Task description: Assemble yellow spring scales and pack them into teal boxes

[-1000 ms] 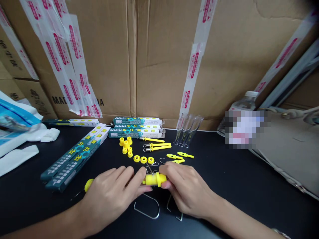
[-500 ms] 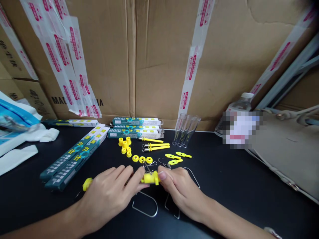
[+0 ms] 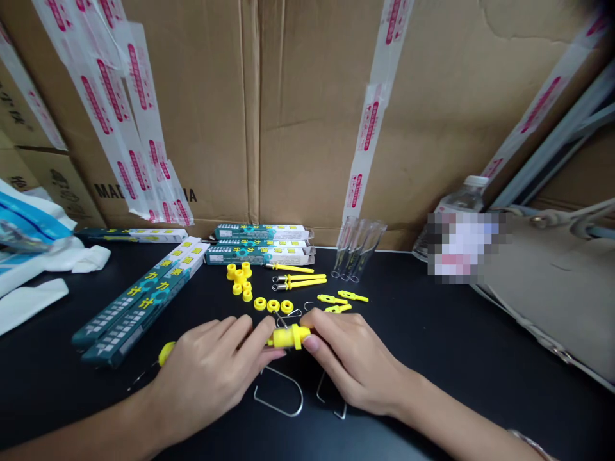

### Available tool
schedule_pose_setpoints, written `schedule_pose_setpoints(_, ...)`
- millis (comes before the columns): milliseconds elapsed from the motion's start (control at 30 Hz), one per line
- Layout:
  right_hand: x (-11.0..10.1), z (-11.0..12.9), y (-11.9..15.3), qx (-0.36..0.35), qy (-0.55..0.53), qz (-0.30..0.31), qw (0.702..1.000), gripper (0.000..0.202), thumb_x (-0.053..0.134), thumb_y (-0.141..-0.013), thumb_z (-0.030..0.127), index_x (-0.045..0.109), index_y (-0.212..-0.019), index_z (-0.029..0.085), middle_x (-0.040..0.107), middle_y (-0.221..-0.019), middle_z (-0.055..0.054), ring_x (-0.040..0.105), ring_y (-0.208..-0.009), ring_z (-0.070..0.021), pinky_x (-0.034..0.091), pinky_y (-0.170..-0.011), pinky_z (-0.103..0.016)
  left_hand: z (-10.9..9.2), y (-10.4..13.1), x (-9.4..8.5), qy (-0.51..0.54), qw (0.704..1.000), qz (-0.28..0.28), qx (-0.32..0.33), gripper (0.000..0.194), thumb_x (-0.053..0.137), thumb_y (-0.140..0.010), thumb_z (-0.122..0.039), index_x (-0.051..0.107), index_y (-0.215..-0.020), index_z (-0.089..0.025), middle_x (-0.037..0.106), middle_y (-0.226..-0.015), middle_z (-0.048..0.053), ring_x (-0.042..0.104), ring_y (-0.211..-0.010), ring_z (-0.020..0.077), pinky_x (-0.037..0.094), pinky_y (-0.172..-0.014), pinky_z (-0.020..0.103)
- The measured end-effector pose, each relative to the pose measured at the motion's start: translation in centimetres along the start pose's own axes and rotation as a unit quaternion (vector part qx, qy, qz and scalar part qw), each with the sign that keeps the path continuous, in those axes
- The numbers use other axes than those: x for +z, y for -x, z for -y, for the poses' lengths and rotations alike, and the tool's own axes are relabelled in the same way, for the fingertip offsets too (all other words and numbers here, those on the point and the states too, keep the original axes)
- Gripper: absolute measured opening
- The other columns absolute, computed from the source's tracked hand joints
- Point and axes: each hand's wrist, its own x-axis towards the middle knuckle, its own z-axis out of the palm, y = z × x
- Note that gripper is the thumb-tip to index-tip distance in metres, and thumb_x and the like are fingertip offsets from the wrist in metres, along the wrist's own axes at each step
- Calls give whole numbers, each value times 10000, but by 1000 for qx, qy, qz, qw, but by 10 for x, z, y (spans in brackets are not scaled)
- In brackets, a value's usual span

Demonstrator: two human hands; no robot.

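My left hand [image 3: 211,365] is wrapped around the tube of a spring scale [image 3: 287,337], which lies crosswise in front of me. A yellow end piece [image 3: 166,353] with a thin metal wire [image 3: 139,379] sticks out on the left. The tube itself is mostly covered by my fingers. At the right end, my right hand [image 3: 353,365] pinches the tip of the yellow cap between thumb and forefinger. Just behind the hands lie yellow rings [image 3: 273,306] and a small metal hook [image 3: 289,315]. Bent wire hooks [image 3: 283,410] lie on the black table below them.
Yellow caps [image 3: 239,275], yellow rods with springs [image 3: 302,280], and flat yellow pieces [image 3: 353,296] lie farther back. Clear tubes [image 3: 355,253] stand behind them. Printed boxes [image 3: 148,301] lie left and at the back. A bottle [image 3: 464,198] and a bag [image 3: 548,288] are right.
My right thumb and forefinger have shifted their pinch on the cap's end, and more of the cap's tip shows. My left hand keeps its hold; the view has shifted slightly.
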Motion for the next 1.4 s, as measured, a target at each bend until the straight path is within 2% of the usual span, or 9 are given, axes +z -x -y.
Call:
schedule_pose_setpoints(233, 6, 1, 0, 25, -46, -19, 998, 292, 307, -1042, 324, 449, -809, 218, 513, -724, 12, 482, -629, -138, 372, -595, -268, 2, 1, 0, -7, 1000, -3, 14, 248, 454, -1017, -288, 621, -1075, -115, 626, -656, -12, 612, -526, 162, 413, -525, 322)
schedule_pose_setpoints(300, 4, 3, 0, 45, -82, -34, 995, 214, 421, -1005, 401, 509, -977, 208, 578, -871, -28, 541, -757, -165, 434, -678, -285, 1, 0, -3, -11, 1000, -5, 21, 218, 469, -1010, -254, 625, -1074, -117, 623, -655, -13, 594, -519, 165, 391, -522, 328)
schedule_pose_setpoints(400, 2, 6, -1, 94, -168, -27, 981, 530, 606, -904, 482, 419, -1335, 237, 585, -1156, -71, 572, -979, -195, 474, -859, -329, 0, -1, -7, -2, 999, -10, 43, 179, 490, -994, -209, 632, -1067, -126, 607, -631, -23, 564, -498, 163, 350, -509, 330)
schedule_pose_setpoints(467, 0, 8, -3, 107, -201, -6, 974, 595, 656, -880, 450, 404, -1390, 276, 564, -1263, -65, 561, -1081, -198, 448, -945, -346, -1, -2, -8, 7, 999, -10, 53, 177, 496, -989, -197, 634, -1071, -122, 616, -635, -19, 570, -508, 165, 339, -511, 331)
schedule_pose_setpoints(700, -3, 2, -10, 162, -253, -26, 953, 468, 843, -682, 419, 509, -951, 230, 601, -889, 21, 561, -820, -166, 444, -769, -292, -2, -1, -5, 26, 999, 6, 21, 215, 459, -1006, -243, 618, -1080, -118, 665, -707, 12, 615, -565, 182, 373, -540, 338)
schedule_pose_setpoints(833, 0, 0, -9, 159, -195, -22, 968, 412, 749, -785, 468, 437, -693, 215, 516, -744, 37, 469, -703, -142, 361, -656, -272, -3, -2, -5, 13, 1000, 26, -11, 246, 392, -1030, -251, 615, -1068, -155, 650, -699, 3, 623, -558, 181, 388, -524, 330)
schedule_pose_setpoints(1033, 1, -2, -10, 197, -230, -54, 951, 439, 598, -895, 503, 400, -639, 207, 457, -662, 44, 402, -642, -128, 305, -613, -267, 0, 3, -3, 25, 998, 29, -56, 268, 407, -1025, -359, 612, -1036, -188, 635, -696, -11, 638, -534, 168, 424, -503, 298)
schedule_pose_setpoints(1233, -7, -12, -14, 291, -394, -143, 860, 468, 632, -856, 531, 457, -584, 193, 417, -617, 43, 336, -621, -118, 293, -592, -252, 8, 10, 3, 139, 970, 93, -175, 236, 495, -979, -428, 582, -1067, -226, 687, -899, -7, 677, -596, 159, 455, -506, 267)
schedule_pose_setpoints(1400, -29, -25, -12, 374, -506, -298, 718, 496, 759, -754, 477, 393, -556, 206, 325, -567, 71, 275, -561, -104, 311, -531, -216, 11, 9, 7, 295, 905, 159, -261, 173, 598, -923, -359, 595, -1071, -270, 659, -879, -45, 645, -657, 121, 464, -577, 213)
